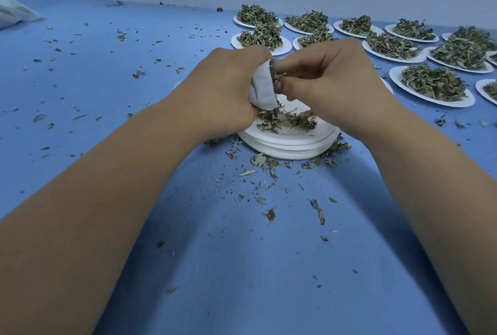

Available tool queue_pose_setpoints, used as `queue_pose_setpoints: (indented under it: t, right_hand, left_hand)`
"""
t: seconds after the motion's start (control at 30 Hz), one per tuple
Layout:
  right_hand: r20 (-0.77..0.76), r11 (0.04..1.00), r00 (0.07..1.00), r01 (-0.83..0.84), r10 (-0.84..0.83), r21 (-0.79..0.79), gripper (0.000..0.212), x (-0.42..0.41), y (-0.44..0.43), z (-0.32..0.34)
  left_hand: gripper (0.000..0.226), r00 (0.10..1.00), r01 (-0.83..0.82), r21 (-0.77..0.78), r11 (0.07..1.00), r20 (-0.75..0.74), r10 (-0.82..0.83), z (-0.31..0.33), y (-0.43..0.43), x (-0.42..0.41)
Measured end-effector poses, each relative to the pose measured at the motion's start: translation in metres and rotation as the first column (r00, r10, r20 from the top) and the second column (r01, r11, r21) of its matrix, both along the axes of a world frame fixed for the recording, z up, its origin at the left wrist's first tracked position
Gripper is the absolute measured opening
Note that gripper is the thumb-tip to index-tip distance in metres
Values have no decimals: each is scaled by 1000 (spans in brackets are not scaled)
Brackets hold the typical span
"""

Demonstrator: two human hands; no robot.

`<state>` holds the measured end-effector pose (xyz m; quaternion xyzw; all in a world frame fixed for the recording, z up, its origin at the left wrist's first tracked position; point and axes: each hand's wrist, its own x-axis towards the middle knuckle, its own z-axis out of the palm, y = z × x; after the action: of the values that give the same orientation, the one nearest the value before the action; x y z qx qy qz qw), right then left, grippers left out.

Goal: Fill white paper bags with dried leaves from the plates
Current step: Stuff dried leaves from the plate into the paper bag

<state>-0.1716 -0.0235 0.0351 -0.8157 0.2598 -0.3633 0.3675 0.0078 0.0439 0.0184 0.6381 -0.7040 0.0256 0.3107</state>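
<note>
From the head camera, the left hand (223,92) is wrapped around a small white paper bag (262,89), holding it with its mouth turned toward the right; the right hand (330,79) has its fingertips pinched together on a few dried leaves (278,76) right at that mouth; both hands hover over a stack of white plates (290,143) near the middle of the blue table (242,254), and the top plate carries a thin leaf pile (285,119); loose crumbs (269,167) lie scattered on the near side of the stack; far right, rows of heaped plates (433,84) stand close together; at the far left edge lies a pale bundle (13,13), too cropped to identify.
</note>
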Motion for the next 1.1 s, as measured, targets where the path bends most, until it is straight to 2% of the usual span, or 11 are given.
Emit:
queue_pose_setpoints:
  t: [0.1,0.17,0.3,0.33,0.4,0.5,0.63,0.8,0.9,1.0,1.1]
  right_hand:
    - [-29,998,999,40,-41,-42,12,3,4,-2]
    - [-24,995,998,52,-54,-81,19,7,6,-4]
    - [-77,980,991,98,-113,-175,29,6,0,-3]
    - [-92,988,990,92,-104,-126,32,4,-2,-2]
    - [-75,998,997,14,-9,65,37,3,-4,-1]
    - [3,951,986,-159,164,265,48,2,-4,-1]
    - [93,894,968,-253,235,371,57,1,-5,1]
    - [176,883,972,-216,154,416,54,3,-8,3]
    - [182,898,977,-179,113,402,51,4,-8,3]
    - [144,913,985,-149,101,379,40,4,-6,2]
    - [137,933,988,-117,74,341,20,3,-8,1]
  left_hand:
    - [45,1000,22,12,1000,11,-22,2,2,-6]
    - [50,999,22,27,999,38,-23,4,3,-9]
    - [83,999,53,39,998,-7,-53,8,7,-11]
    - [90,997,75,28,997,-26,-75,9,8,-11]
    - [97,993,113,-20,993,-25,-114,12,9,-11]
    - [93,990,139,-83,987,40,-136,11,7,-13]
    - [86,984,177,-107,978,-16,-180,7,4,-15]
    - [71,979,145,-210,967,-110,-171,9,1,-18]
    - [59,980,76,-144,987,-171,-100,7,2,-13]
    - [49,985,46,-117,992,-160,-64,4,3,-8]
    - [43,993,33,-135,990,-110,-48,4,3,-10]
